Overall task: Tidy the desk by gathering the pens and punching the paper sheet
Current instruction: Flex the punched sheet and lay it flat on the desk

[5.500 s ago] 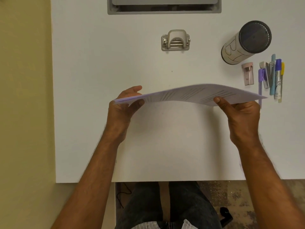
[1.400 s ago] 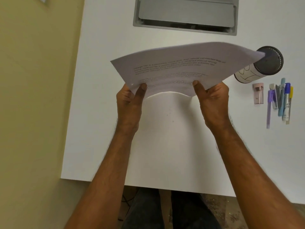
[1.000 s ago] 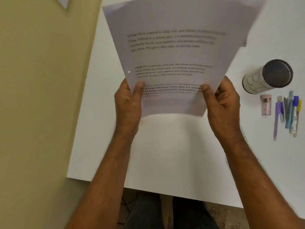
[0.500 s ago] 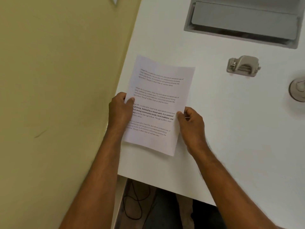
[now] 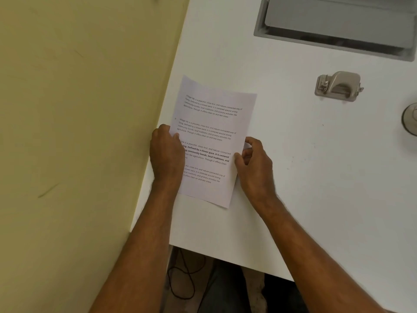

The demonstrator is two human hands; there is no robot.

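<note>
An office: white desk (image 5: 316, 177) with cable hatch (image 5: 338, 26), hole punch (image 5: 338, 86), printed sheet (image 5: 209, 141).

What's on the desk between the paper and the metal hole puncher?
Nothing: in the head view, only bare white desk lies between the paper sheet and the hole punch.

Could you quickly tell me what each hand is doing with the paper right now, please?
Left hand: resting on the left edge of the paper sheet, thumb on top.
Right hand: pinching the sheet's right edge.
</note>
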